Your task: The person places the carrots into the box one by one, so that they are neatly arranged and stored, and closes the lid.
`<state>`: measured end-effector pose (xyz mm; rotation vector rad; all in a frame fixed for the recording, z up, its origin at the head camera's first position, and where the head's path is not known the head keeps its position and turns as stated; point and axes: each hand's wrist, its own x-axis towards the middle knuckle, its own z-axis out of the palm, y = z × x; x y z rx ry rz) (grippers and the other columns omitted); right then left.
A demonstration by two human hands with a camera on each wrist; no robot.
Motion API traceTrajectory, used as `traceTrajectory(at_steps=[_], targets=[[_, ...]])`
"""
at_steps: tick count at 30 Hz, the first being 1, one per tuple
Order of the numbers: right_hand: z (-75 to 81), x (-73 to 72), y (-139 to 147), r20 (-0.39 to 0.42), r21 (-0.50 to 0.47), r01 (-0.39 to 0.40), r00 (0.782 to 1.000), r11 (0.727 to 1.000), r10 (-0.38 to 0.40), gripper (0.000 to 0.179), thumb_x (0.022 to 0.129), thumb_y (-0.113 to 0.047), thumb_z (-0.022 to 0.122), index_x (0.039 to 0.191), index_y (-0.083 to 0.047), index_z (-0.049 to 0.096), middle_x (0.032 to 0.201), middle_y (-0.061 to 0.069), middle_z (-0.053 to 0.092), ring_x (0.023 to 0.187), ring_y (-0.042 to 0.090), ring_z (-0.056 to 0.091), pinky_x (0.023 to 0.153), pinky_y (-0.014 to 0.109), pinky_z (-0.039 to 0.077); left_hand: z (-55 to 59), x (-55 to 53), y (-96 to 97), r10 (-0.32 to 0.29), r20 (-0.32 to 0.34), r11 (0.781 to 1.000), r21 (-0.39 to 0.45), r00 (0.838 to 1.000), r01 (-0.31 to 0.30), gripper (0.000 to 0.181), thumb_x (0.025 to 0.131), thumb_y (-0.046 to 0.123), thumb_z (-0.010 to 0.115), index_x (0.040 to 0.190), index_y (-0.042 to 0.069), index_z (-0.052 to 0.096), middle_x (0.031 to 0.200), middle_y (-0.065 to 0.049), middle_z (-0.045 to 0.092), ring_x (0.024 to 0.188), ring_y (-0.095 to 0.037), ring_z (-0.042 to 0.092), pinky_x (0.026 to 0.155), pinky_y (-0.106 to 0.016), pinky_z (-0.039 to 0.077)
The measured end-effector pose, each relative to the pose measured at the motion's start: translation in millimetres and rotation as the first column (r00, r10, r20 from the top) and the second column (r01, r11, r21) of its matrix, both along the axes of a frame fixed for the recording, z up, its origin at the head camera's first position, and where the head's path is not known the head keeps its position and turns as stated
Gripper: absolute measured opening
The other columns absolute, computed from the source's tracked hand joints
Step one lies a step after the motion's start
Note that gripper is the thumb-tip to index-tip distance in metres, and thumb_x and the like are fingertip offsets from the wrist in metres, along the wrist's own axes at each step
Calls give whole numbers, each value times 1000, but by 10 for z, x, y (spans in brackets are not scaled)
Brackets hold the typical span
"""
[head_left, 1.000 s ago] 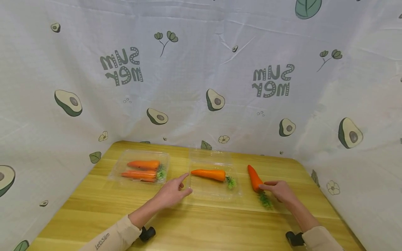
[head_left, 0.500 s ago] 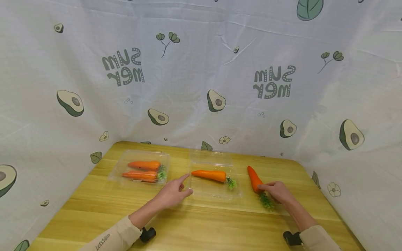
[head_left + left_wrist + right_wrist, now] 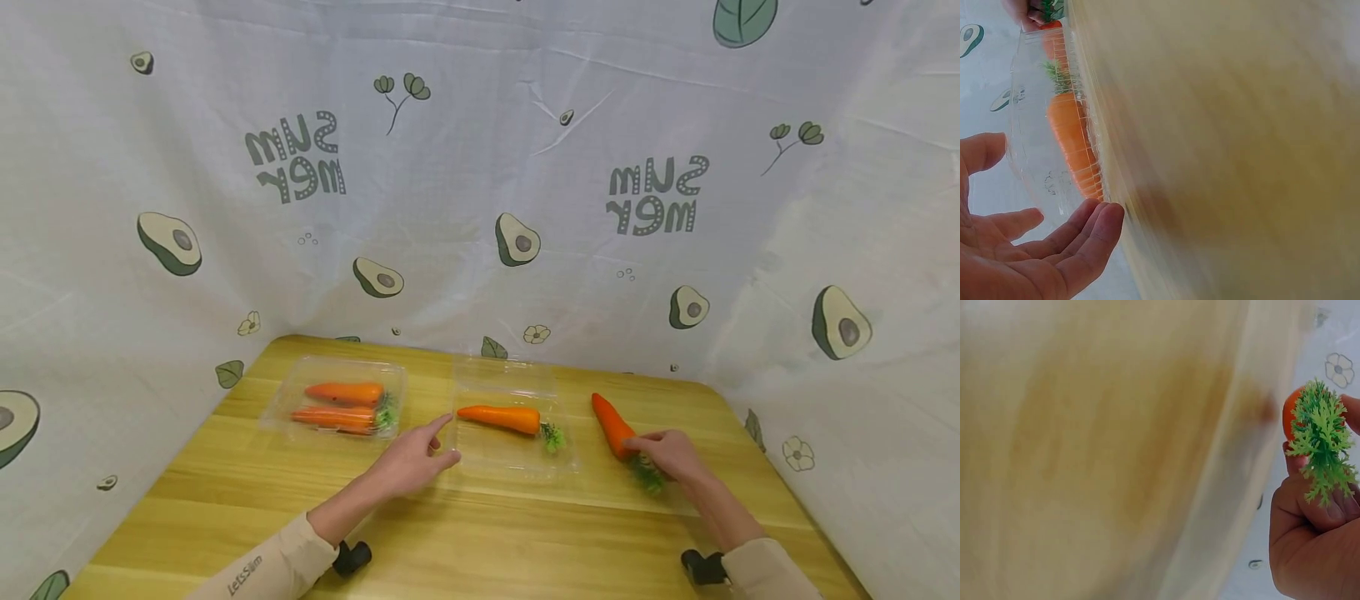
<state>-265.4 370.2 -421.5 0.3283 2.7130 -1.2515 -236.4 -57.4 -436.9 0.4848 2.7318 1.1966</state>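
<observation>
A carrot point(image 3: 612, 425) with a green leafy top is at the right of the table, its thick end pinched between the thumb and fingers of my right hand point(image 3: 677, 458). In the right wrist view its leaves point(image 3: 1322, 440) hang in front of the fingers. Another carrot point(image 3: 500, 418) lies in a clear plastic clamshell box point(image 3: 487, 457) whose lid is folded back. At that box's left edge is my left hand point(image 3: 411, 461), thumb and index finger spread apart. The left wrist view has its fingers point(image 3: 1088, 250) extended at the box's near end; contact is hard to tell.
A second clear box point(image 3: 283, 404), its lid down, stands at the left with carrots point(image 3: 343, 394) inside. Wooden tabletop point(image 3: 480, 542) runs up to a printed cloth point(image 3: 450, 208) that hangs behind and along both sides.
My right hand has shifted slightly right, swinging the carrot's leafy end to the right while its tip stays almost in place. The left hand and both boxes have not visibly moved.
</observation>
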Motion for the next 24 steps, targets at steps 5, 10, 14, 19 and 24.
traceTrajectory(at_steps=[5, 10, 14, 19, 24], targets=[[115, -26, 38, 3, 30, -23, 1000, 999, 23, 73, 92, -42, 71, 135, 14, 54, 60, 6, 48, 54, 14, 38, 56, 28, 38, 3, -6, -2, 2, -1, 1000, 0, 1000, -2, 68, 98, 38, 65, 157, 15, 38, 120, -12, 65, 98, -22, 62, 75, -41, 50], [283, -49, 20, 2, 92, -71, 997, 993, 71, 75, 91, -48, 70, 133, 13, 56, 122, 34, 56, 87, 26, 49, 67, 32, 39, 0, -13, -10, 3, 2, 1000, 9, 1000, -3, 68, 98, 37, 65, 157, 15, 38, 118, -11, 64, 96, -21, 61, 74, -40, 49], [398, -54, -39, -8, 93, -105, 994, 990, 106, 71, 90, -44, 72, 132, 12, 59, 117, 29, 61, 75, 20, 42, 61, 32, 33, -7, -16, -14, 5, 4, 1000, 14, 1000, -5, 68, 98, 37, 65, 157, 15, 38, 118, -11, 64, 95, -20, 60, 73, -39, 49], [538, -56, -127, -19, 128, -165, 985, 978, 169, 71, 91, -44, 71, 133, 11, 57, 135, 31, 54, 87, 23, 47, 65, 33, 34, -13, -15, -14, 4, 2, 1000, 15, 1000, -4, 68, 98, 37, 65, 157, 14, 38, 117, -11, 64, 95, -20, 60, 72, -38, 48], [644, -65, -236, -18, 121, -209, 977, 970, 213, 68, 90, -43, 73, 133, 9, 59, 126, 22, 63, 73, 17, 40, 60, 31, 31, -12, -11, -8, 0, 6, 1000, 21, 1000, 0, 68, 98, 37, 65, 157, 15, 38, 117, -11, 64, 93, -19, 60, 71, -38, 48]])
